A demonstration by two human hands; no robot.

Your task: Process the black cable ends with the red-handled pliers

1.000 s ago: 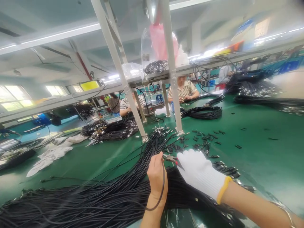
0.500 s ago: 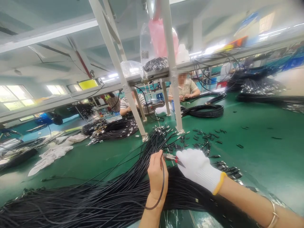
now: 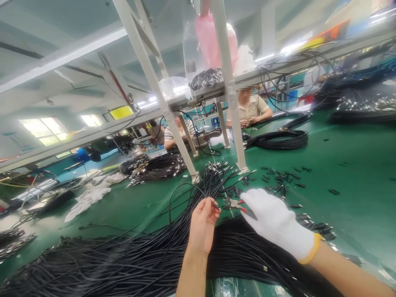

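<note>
Between the bare fingertips of my left hand (image 3: 201, 227) is the end of a black cable (image 3: 170, 210), whose slack loops up and away to the left. My right hand (image 3: 272, 218), in a white knitted glove with a yellow cuff, is closed around red-handled cutting pliers (image 3: 232, 203). The pliers' jaws point left, a short gap from the cable end, and look parted. Under both hands spreads a thick bundle of black cables (image 3: 123, 264); the bundle's plug ends (image 3: 218, 167) gather just beyond my left hand.
Small black pieces (image 3: 283, 177) lie scattered on the green table (image 3: 355, 165). More black plugs (image 3: 320, 227) lie right of my glove. Shelf posts (image 3: 236, 128) rise from the table. Coiled cables (image 3: 281, 139) and a white cloth (image 3: 88, 200) lie farther off. Two people (image 3: 250, 109) sit opposite.
The pliers have drawn back rightward from the cable end. The cable's slack has swung from beside my left wrist to the left of my hand. The whole view has shifted slightly.
</note>
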